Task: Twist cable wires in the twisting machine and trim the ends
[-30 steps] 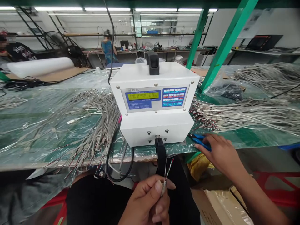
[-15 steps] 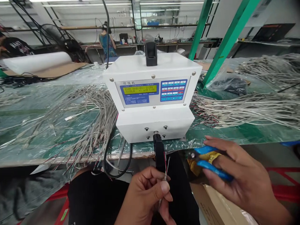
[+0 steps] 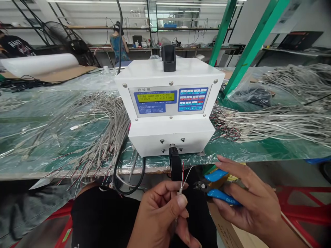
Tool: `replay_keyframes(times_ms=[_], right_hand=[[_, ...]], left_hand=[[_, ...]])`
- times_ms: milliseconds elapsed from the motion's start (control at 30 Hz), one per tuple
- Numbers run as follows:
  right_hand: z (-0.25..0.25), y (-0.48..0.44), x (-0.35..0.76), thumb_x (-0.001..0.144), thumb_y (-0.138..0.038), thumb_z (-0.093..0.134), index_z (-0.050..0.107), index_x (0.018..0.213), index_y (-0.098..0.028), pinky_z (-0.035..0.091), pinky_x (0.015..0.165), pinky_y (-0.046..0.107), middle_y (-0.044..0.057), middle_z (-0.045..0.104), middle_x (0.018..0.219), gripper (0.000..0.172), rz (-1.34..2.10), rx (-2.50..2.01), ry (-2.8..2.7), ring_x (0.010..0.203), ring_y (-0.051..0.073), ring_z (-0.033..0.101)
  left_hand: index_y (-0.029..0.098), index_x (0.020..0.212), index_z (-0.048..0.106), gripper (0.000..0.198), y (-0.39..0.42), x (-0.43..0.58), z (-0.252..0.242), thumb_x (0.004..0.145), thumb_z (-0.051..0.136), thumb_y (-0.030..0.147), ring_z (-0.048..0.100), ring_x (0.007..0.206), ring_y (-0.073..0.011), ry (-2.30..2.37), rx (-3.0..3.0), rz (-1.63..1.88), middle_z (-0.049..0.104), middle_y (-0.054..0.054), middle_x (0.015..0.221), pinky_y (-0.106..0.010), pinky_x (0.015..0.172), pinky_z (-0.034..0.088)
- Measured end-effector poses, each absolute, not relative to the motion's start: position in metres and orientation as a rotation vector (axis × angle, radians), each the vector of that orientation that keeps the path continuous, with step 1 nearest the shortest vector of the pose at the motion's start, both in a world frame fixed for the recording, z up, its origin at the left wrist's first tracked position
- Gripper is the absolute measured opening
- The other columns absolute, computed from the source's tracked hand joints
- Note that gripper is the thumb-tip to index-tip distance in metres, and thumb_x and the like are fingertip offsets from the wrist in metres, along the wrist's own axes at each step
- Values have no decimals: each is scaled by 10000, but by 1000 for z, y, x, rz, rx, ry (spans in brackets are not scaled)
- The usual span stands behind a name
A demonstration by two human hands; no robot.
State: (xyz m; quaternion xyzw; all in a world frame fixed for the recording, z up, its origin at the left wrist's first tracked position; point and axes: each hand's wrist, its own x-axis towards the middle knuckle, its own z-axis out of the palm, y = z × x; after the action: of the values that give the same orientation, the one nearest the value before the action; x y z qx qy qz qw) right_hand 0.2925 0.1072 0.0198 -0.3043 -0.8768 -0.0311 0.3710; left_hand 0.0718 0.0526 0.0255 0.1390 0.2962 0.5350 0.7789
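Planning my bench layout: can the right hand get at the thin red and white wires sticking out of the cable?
Likely yes: the right hand, holding blue-handled side cutters, sits close beside those thin red and white wires, with nothing visible between the steel cutter tips and them.

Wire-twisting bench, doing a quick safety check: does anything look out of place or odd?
A black cable droops in a slack loop over the bench edge beside the white wire-twisting machine, where it could perhaps snag. The loose wire bundles sprawl across the plastic sheeting, but nothing looks damaged.
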Motion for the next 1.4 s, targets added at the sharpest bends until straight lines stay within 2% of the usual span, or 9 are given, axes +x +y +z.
replay_keyframes(times_ms=[233, 467, 700, 967, 1133, 1200, 1400], right_hand=[[14, 112, 289, 828, -236, 703, 518, 763, -183, 486, 975, 377, 130, 557, 1298, 204, -127, -779, -2282, 1281, 300, 541], [17, 112, 285, 904, -280, 653, 512, 730, -181, 488, 906, 333, 125, 591, 1268, 244, -167, -808, -2274, 1248, 271, 563], [17, 110, 282, 990, -344, 563, 571, 723, -146, 466, 893, 353, 155, 592, 1238, 332, -160, -797, -2286, 1125, 273, 607], [20, 107, 277, 1010, -350, 520, 526, 733, -152, 471, 715, 302, 127, 600, 1098, 340, -184, -836, -2297, 958, 229, 607], [18, 106, 276, 991, -325, 569, 578, 774, -158, 479, 631, 269, 89, 640, 967, 274, -228, -852, -2310, 804, 174, 627], [17, 106, 275, 999, -323, 559, 582, 753, -157, 493, 612, 267, 89, 648, 923, 298, -221, -838, -2318, 755, 168, 634], [14, 100, 276, 1033, -364, 498, 604, 735, -164, 526, 606, 234, 96, 656, 884, 374, -79, -870, -2161, 725, 152, 669]], left_hand=[[197, 1074, 762, 255, 53, 74, 27, 820, 790, 198, 642, 389, -115, 675, 282, 1168, 702, 15, 615, -296, 443, 645], [172, 995, 790, 261, 55, 74, 41, 755, 853, 255, 607, 375, -86, 787, 285, 1123, 669, 26, 594, -278, 447, 637], [158, 965, 793, 299, 55, 75, 43, 710, 883, 287, 591, 365, -81, 831, 290, 1145, 662, 29, 587, -276, 438, 631], [166, 928, 796, 354, 55, 81, 42, 639, 922, 328, 547, 344, -60, 902, 285, 1180, 643, 44, 564, -287, 430, 628], [172, 891, 796, 329, 55, 82, 41, 625, 928, 314, 544, 340, -60, 902, 280, 1207, 640, 50, 554, -289, 420, 627], [173, 892, 795, 321, 55, 82, 41, 629, 925, 303, 551, 339, -66, 912, 278, 1224, 639, 52, 554, -290, 416, 626], [168, 895, 798, 365, 54, 83, 42, 598, 938, 327, 549, 336, -75, 947, 269, 1244, 628, 52, 541, -302, 415, 626]])
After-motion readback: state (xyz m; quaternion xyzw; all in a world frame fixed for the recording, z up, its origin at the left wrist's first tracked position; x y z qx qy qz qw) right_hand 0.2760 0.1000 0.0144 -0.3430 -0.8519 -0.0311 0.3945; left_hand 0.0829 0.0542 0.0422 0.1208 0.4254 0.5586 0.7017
